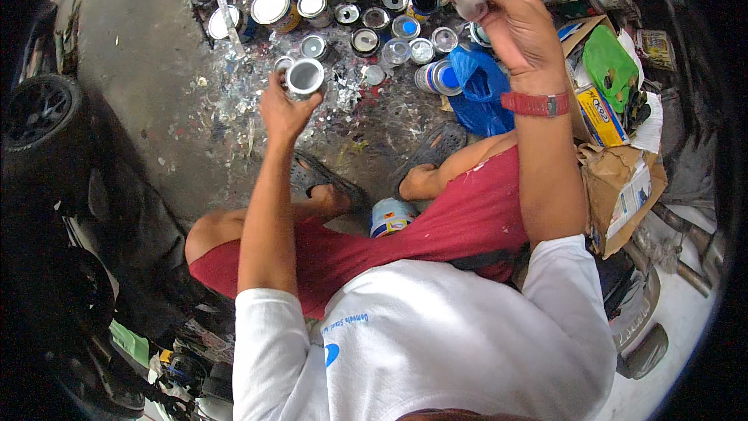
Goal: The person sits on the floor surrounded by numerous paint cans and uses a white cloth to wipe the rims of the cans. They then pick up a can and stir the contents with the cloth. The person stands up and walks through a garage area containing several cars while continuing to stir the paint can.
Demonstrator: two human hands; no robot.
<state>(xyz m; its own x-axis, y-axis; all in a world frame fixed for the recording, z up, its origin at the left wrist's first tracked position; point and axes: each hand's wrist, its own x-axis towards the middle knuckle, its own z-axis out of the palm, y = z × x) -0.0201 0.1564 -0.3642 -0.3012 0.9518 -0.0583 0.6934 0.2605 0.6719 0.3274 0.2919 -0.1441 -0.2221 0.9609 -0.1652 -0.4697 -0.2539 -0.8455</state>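
The left hand is closed around a grey cup, mouth upward; whether the cup contains liquid or only a grey coating cannot be told. The right hand is raised and grips a crumpled white bundle, apparently a rag, between thumb and fingers. Nearest the body, a pale can stands between the legs; a careless knee or foot could tip it. Beyond it are the clogs on a paint-spattered floor, then a blue bag and, just beside it, a tin with a blue lid. A small cup sits just past the held one; a sideways swing could upset it. A loose grip or turned wrist could spill whatever the grey cup contains. Farther out, small pots stand crowded together; a trailing rag end could catch or foul them. A flat stick lies across a white-topped can, and a bump could dislodge it.
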